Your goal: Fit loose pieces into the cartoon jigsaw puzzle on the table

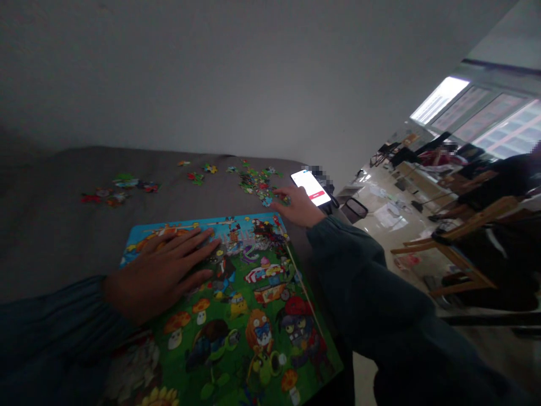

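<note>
My left hand (164, 276) lies flat with its fingers spread on a colourful cartoon jigsaw puzzle board (236, 327). It covers part of the board's upper left. Beyond the far right corner, my right hand (300, 206) reaches down to a pile of loose jigsaw pieces (256, 181). Its thumb and forefinger look apart at the pile's near edge, around a few pieces. I see no piece clearly lifted. The picture is dim there, so finger contact is hard to make out.
More loose pieces (127, 183) lie on the grey cloth (169, 194) at the left, with small clusters (196, 177) in the middle. A lit phone (311, 187) stands beside my right hand. A pale wall (211, 79) rises behind. Wooden chair (460, 248) and people are at the right.
</note>
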`<state>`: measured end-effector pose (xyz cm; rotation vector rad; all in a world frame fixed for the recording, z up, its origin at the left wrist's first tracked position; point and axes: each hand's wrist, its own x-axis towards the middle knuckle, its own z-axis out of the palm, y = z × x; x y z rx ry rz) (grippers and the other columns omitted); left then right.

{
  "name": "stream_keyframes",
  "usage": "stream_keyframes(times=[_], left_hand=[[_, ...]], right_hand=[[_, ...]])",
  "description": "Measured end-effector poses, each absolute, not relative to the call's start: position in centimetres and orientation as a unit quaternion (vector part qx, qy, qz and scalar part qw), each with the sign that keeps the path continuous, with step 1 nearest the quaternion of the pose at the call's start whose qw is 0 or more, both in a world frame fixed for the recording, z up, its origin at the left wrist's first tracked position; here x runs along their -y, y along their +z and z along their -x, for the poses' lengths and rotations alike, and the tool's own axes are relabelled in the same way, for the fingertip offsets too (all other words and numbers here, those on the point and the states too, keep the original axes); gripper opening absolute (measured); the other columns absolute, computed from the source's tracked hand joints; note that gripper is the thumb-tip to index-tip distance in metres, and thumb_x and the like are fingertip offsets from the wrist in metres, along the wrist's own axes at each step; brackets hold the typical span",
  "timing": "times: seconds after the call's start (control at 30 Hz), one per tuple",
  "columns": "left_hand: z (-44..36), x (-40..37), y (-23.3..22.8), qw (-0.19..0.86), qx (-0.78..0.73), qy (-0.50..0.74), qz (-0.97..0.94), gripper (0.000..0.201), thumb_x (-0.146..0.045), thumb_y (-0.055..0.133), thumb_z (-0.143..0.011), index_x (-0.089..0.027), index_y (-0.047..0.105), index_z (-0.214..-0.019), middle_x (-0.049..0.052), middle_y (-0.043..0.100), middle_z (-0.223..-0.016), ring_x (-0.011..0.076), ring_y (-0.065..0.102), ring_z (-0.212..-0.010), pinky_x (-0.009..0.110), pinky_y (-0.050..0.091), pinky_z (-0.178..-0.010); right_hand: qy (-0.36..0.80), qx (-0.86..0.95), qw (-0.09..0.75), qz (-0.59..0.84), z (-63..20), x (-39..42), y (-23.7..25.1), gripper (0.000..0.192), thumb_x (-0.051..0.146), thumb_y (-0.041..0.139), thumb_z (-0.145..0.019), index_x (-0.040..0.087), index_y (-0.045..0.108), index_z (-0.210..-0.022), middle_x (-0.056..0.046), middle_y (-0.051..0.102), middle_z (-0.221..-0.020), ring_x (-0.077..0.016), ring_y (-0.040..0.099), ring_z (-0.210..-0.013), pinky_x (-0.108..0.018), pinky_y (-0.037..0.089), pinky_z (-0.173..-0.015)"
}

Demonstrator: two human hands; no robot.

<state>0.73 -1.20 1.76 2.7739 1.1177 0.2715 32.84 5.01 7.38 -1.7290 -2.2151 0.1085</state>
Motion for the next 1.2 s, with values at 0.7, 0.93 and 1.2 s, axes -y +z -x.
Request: stream_keyframes(times=[0.7,0.93,1.2], left_hand=[[-0.7,1.9,2.6,0.038,-0.385,0.062,-0.920,0.058,-0.063,0.030,-0.095,-0.035,0.039,-0.145,0.003,0.035,-0.154,0.0322,0.035,-0.139,0.056,0.029,-0.110],[-0.7,2.0,3.0,0.063,-0.392,0.030,-0.917,0.059,-0.063,0.030,-0.096,-0.035,0.033,-0.148,0.002,0.031,-0.156,0.0327,0.031,-0.141,0.058,0.026,-0.111],[-1.2,2.6,4.3,0.090,-0.418,-0.026,-0.904,0.058,-0.057,0.037,-0.096,-0.033,0.032,-0.149,0.003,0.026,-0.158,0.0319,0.026,-0.144,0.057,0.022,-0.114]], right_hand=[[0.224,0.873,0.262,0.346,-26.7,-3.9,6.8,0.023,0.011,0.050,-0.094,0.017,0.069,-0.106,-0.005,0.063,-0.097,-0.0139,0.059,-0.091,-0.031,0.049,-0.085],[0.200,0.905,0.229,0.298,-25.7,-4.9,4.5,0.043,0.012,0.057,-0.091,0.019,0.053,-0.134,-0.008,0.063,-0.115,-0.0155,0.058,-0.104,-0.033,0.047,-0.095],[0.077,0.906,0.219,0.355,-25.5,-3.6,4.1,0.025,0.031,0.058,-0.093,0.016,0.069,-0.109,-0.009,0.065,-0.104,-0.0213,0.057,-0.099,-0.039,0.047,-0.092]])
